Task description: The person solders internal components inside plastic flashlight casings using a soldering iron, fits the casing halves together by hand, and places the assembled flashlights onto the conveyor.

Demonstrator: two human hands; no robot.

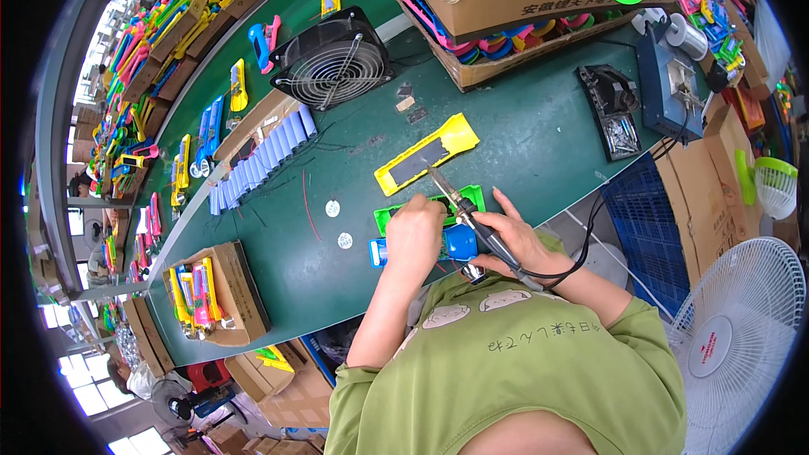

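My right hand point(516, 240) holds a soldering iron point(490, 236) by its dark handle, its metal tip pointing up and left over the bench. My left hand point(417, 232) is closed, with its fingertips pinched at a green plastic casing point(474, 198); whatever is between them is hidden. Nearer to me, a blue plastic casing point(459, 243) lies partly under both hands. A round silvery part point(474, 273) sits by the lower fingers of my right hand. Beyond the green casing lies a yellow casing point(456, 136) with a dark panel.
A black fan point(335, 59) stands at the back, beside a row of lilac cylindrical cells point(271, 152). Cartons of coloured casings point(539, 8) are stacked at back right, near a blue soldering station point(666, 88) and solder spool point(687, 36). Another carton point(240, 291) sits front left.
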